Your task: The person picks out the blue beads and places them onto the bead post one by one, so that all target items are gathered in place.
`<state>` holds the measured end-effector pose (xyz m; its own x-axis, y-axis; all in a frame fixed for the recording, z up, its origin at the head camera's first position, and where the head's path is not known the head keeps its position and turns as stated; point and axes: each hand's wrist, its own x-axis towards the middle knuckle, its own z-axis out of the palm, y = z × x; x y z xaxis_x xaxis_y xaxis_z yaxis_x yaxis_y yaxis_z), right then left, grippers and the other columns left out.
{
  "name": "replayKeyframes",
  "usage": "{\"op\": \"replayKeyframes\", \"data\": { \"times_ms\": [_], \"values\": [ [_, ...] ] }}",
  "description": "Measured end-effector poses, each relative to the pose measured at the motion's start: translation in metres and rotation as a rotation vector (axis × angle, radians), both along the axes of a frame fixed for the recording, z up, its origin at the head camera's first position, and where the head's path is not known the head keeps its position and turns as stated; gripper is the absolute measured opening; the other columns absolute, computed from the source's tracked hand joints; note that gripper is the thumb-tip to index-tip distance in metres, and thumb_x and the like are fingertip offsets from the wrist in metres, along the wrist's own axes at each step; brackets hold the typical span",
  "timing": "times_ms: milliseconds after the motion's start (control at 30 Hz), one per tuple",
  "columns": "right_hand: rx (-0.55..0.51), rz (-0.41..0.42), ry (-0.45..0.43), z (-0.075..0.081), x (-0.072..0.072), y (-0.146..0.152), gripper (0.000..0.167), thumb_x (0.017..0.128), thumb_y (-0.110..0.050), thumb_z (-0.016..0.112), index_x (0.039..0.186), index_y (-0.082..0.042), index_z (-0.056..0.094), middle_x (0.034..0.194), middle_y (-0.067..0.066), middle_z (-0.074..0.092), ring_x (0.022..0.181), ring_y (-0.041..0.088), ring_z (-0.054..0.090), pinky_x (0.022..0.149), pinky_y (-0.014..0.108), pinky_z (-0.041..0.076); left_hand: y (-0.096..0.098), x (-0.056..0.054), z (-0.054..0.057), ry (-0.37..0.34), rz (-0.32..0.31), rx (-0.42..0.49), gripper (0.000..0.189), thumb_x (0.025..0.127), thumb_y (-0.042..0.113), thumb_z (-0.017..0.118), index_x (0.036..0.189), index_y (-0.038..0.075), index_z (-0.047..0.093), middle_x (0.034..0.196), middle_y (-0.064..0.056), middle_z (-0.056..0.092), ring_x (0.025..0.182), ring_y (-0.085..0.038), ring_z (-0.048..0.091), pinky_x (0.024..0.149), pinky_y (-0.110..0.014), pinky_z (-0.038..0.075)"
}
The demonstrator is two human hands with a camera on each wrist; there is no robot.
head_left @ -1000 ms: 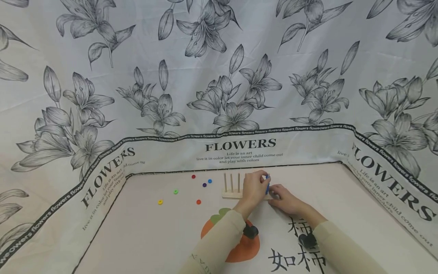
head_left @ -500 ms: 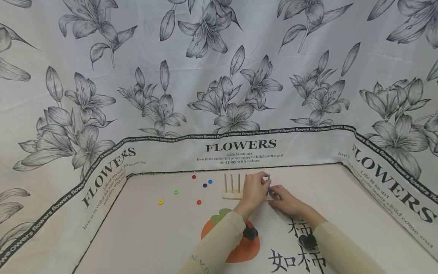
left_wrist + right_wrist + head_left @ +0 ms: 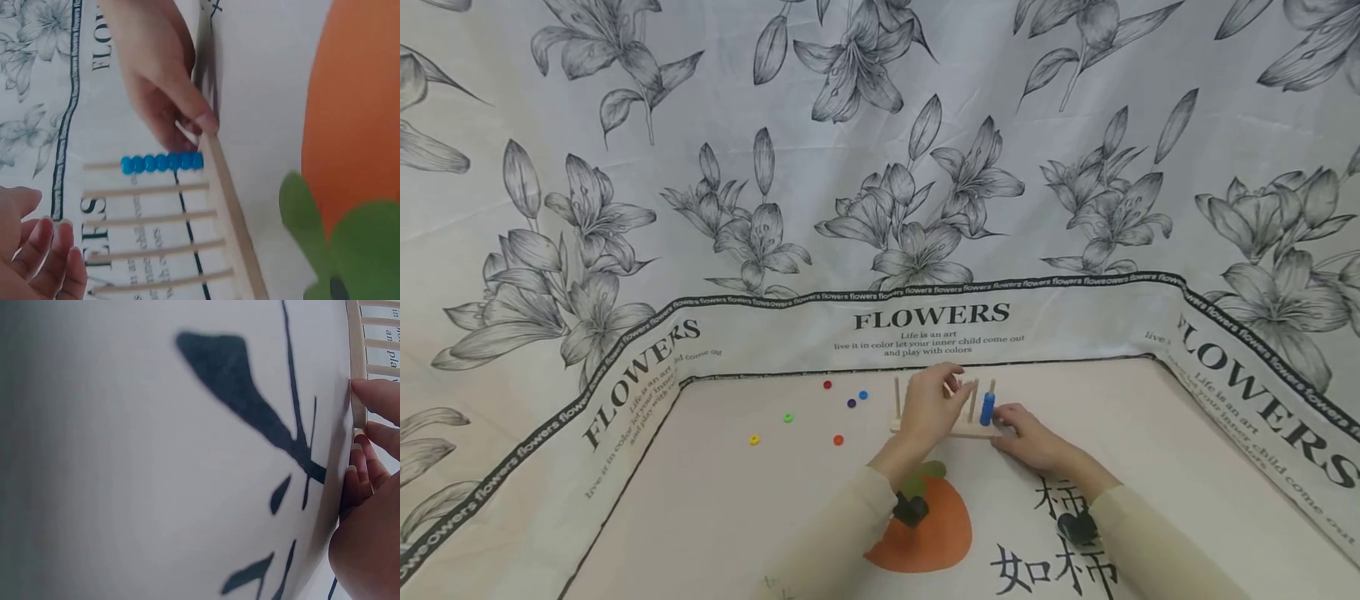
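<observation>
A wooden peg stand (image 3: 958,430) with several upright pegs stands near the back of the table. Its rightmost peg carries a stack of blue beads (image 3: 988,409), and the tip of the peg shows above them. My right hand (image 3: 1032,439) pinches the right end of the base, thumb on the near side; the right wrist view shows the fingers (image 3: 381,400) at that end. In front of the left pegs is my left hand (image 3: 931,406), hiding part of the stand. Its fingers (image 3: 59,250) are loosely bent and hold nothing in the left wrist view.
Left of the stand lie loose beads: dark red (image 3: 827,385), light blue (image 3: 863,395), dark blue (image 3: 852,403), green (image 3: 788,417), yellow (image 3: 755,440) and orange-red (image 3: 838,440). A printed cloth (image 3: 715,517) covers the table, and a flowered curtain (image 3: 737,192) hangs behind.
My left hand has left the rightmost peg and moved left along the stand. The blue beads there sit lower and show fully now. The right hand keeps its place at the base.
</observation>
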<state>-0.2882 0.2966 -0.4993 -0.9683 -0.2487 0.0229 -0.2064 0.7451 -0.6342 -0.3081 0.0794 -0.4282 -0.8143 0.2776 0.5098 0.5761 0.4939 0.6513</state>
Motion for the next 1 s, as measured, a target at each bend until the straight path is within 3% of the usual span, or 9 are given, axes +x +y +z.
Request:
{"op": "replayKeyframes", "data": {
  "times_ms": [133,300,533,700,1000],
  "values": [
    [0.003,0.002,0.002,0.001,0.001,0.002,0.054,0.101,-0.023,0.060,0.147,0.004,0.047,0.149,0.028,0.041,0.133,0.048,0.045,0.109,0.064,0.038,-0.024,-0.002,0.006,0.057,0.013,0.017,0.022,0.096,0.020,0.074,0.115,0.009,0.073,0.084,0.004,0.063,0.072,-0.008,0.057,0.063,-0.018,0.046],
    [0.004,-0.004,-0.026,0.004,0.003,0.004,0.054,0.102,-0.022,0.061,0.147,0.004,0.047,0.149,0.027,0.041,0.135,0.047,0.044,0.110,0.062,0.037,-0.056,-0.008,0.006,0.071,0.031,0.033,0.022,0.095,0.017,0.075,0.114,0.008,0.073,0.091,-0.002,0.067,0.078,-0.014,0.063,0.070,-0.023,0.051],
    [-0.017,-0.014,-0.041,0.001,0.003,0.006,0.055,0.102,-0.024,0.060,0.148,0.004,0.045,0.151,0.027,0.039,0.136,0.048,0.042,0.111,0.064,0.035,-0.099,-0.027,-0.012,0.024,0.062,-0.013,0.026,0.094,0.016,0.074,0.118,0.007,0.071,0.099,-0.007,0.068,0.085,-0.018,0.062,0.076,-0.034,0.054],
    [-0.016,0.000,-0.020,-0.004,0.002,0.007,0.058,0.102,-0.026,0.058,0.148,0.005,0.044,0.150,0.027,0.039,0.135,0.048,0.043,0.110,0.064,0.036,-0.121,-0.043,-0.030,-0.065,0.111,-0.042,0.031,0.094,0.017,0.075,0.123,0.006,0.069,0.104,-0.009,0.067,0.090,-0.021,0.063,0.077,-0.033,0.052],
    [-0.018,-0.014,-0.053,0.004,0.004,0.000,0.056,0.103,-0.025,0.059,0.149,0.003,0.044,0.151,0.025,0.039,0.137,0.047,0.042,0.111,0.063,0.036,-0.139,-0.069,-0.049,-0.361,0.153,-0.135,0.044,0.093,0.019,0.076,0.132,0.003,0.062,0.122,-0.015,0.060,0.106,-0.030,0.060,0.090,-0.043,0.052]
  ]
}}
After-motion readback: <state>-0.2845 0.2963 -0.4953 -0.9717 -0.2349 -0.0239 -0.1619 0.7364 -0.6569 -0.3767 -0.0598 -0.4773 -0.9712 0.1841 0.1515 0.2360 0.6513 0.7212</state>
